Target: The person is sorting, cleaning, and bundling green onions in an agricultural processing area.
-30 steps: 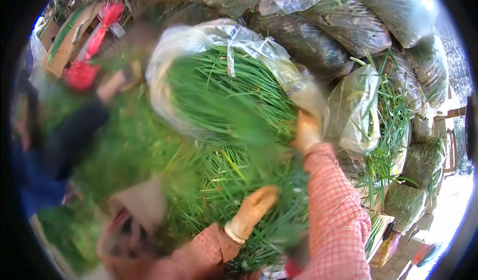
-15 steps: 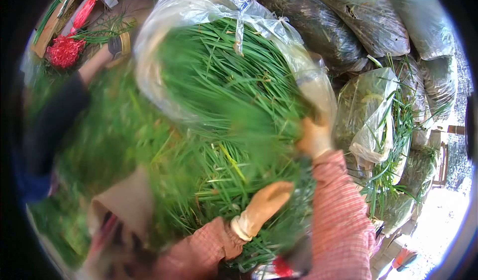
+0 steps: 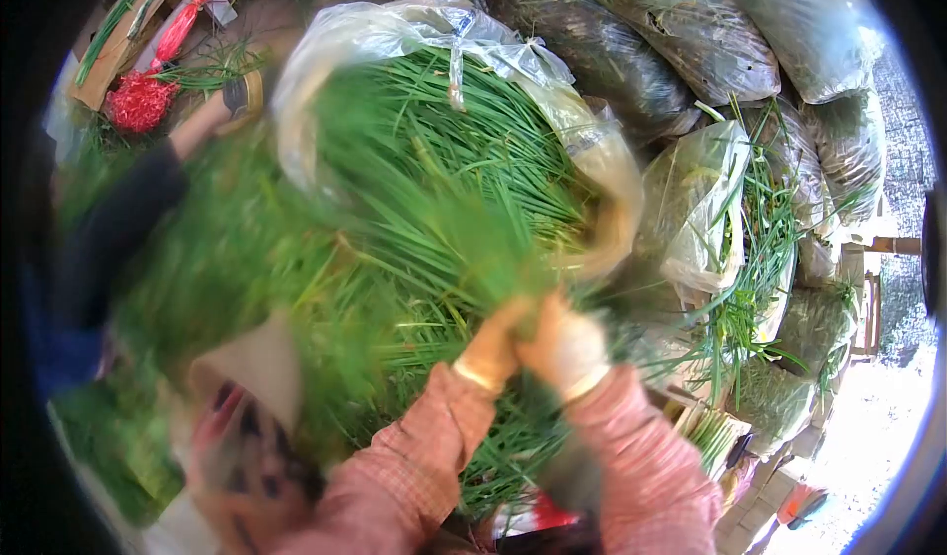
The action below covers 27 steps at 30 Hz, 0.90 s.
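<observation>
My left hand (image 3: pixel 495 343), in a pale orange glove, is closed around the stem end of a bunch of garlic chives (image 3: pixel 478 244). Right against it, my gloved right hand (image 3: pixel 566 346) grips the same bunch. The blurred long green leaves fan up and to the left, over a large clear plastic bag (image 3: pixel 607 165). Inside that bag lie many more chives (image 3: pixel 503 131), roughly side by side. Loose chives (image 3: pixel 414 338) are heaped below and left of my hands. The fingers are partly blurred.
Another person's arm in a dark sleeve (image 3: pixel 133 205) reaches in at the left, near a red string bundle (image 3: pixel 143 101). Filled plastic bags (image 3: pixel 700 37) are stacked at the upper right. A smaller open bag (image 3: pixel 705 249) with greens stands right of my hands.
My right hand has come down and left from the bag's edge to meet my left hand, bringing chives with it. My left hand, previously apart, has moved up and now grips the bunch.
</observation>
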{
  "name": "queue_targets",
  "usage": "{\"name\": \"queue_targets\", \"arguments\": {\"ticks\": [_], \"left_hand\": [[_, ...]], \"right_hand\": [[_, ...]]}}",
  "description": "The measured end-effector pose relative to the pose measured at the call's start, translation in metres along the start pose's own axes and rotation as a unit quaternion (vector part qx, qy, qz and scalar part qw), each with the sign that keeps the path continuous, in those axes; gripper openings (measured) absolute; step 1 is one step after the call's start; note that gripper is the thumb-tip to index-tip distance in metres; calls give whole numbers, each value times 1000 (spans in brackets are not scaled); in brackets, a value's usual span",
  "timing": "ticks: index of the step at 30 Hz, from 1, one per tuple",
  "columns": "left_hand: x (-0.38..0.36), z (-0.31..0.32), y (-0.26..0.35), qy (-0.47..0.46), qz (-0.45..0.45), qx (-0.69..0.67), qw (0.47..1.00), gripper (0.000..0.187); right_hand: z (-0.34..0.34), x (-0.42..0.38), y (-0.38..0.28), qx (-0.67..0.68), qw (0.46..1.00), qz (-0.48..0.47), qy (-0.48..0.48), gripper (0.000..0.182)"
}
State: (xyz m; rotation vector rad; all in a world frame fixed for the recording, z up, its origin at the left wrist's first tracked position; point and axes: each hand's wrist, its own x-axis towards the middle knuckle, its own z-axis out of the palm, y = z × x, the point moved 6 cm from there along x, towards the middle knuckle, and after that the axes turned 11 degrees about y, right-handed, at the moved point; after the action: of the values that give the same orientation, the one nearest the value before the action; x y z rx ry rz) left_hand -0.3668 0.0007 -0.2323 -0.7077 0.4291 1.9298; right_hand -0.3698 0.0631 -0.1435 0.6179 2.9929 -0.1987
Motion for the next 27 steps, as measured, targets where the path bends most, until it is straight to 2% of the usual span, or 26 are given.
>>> {"name": "queue_targets", "arguments": {"ticks": [1, 2, 4, 6, 7, 8, 10, 11, 12, 14, 15, 16, 18, 20, 21, 22, 23, 24, 26, 27], "left_hand": [[-10, 3, 1, -91, 0, 1, 996, 38], [-14, -20, -2, 3, -15, -24, 1000, 43], [-27, -37, 5, 7, -13, -23, 1000, 54], [-38, -33, 7, -50, -31, -46, 997, 51], [-45, -28, 10, -81, -36, -56, 994, 50], [-54, -24, 17, -72, -22, -50, 996, 51], [-81, -16, 28, -54, 9, -35, 998, 53], [-92, -24, 32, -65, 3, -30, 997, 59], [-118, -3, 40, -142, -27, -66, 987, 67], [-175, 26, 58, -86, 90, -9, 992, 67], [-203, 44, 66, -57, 151, 14, 987, 65], [-216, 32, 59, -64, 100, 41, 992, 66], [-240, -7, 49, -50, 22, 96, 994, 60], [-258, -28, 41, -14, -33, 149, 988, 50], [-270, -23, 43, 19, -19, 187, 982, 46], [-281, -20, 43, 52, -7, 223, 973, 41], [-284, -29, 38, 129, -13, 256, 958, 35], [-284, -38, 35, 154, 31, 320, 934, 34], [-280, -66, 30, 198, 121, 440, 868, 32], [-279, -71, 28, 154, 191, 570, 784, 44]], "right_hand": [[6, -18, -7, 42, 999, 10, 7, 63], [3, -25, -20, 39, 999, 7, -19, 66], [-27, -27, -25, 138, 979, 32, -147, 44], [-55, -20, 0, 198, 978, -5, 64, 33], [-66, -13, 15, 201, 971, 26, 130, 31], [-76, -8, 28, 206, 957, 56, 197, 29], [-53, -13, 54, 424, 865, 196, 185, 29], [-41, -16, 54, 529, 800, 249, 131, 32], [-37, -20, 43, 567, 781, 243, 102, 34], [-37, -30, 17, 637, 735, 228, 48, 37], [-47, -38, -3, 631, 747, 207, -40, 43], [-36, -48, -13, 666, 719, 186, -59, 54], [-35, -71, -47, 786, 581, 165, -134, 74], [-29, -94, -73, 829, 513, 155, -160, 86], [-19, -108, -84, 847, 478, 155, -173, 92], [11, -121, -91, 833, 488, 166, -200, 100], [2, -136, -108, 809, 511, 233, -173, 95], [-7, -150, -127, 780, 531, 298, -144, 90], [-4, -162, -153, 812, 484, 281, -165, 76], [6, -163, -158, 838, 452, 267, -147, 66]]}}
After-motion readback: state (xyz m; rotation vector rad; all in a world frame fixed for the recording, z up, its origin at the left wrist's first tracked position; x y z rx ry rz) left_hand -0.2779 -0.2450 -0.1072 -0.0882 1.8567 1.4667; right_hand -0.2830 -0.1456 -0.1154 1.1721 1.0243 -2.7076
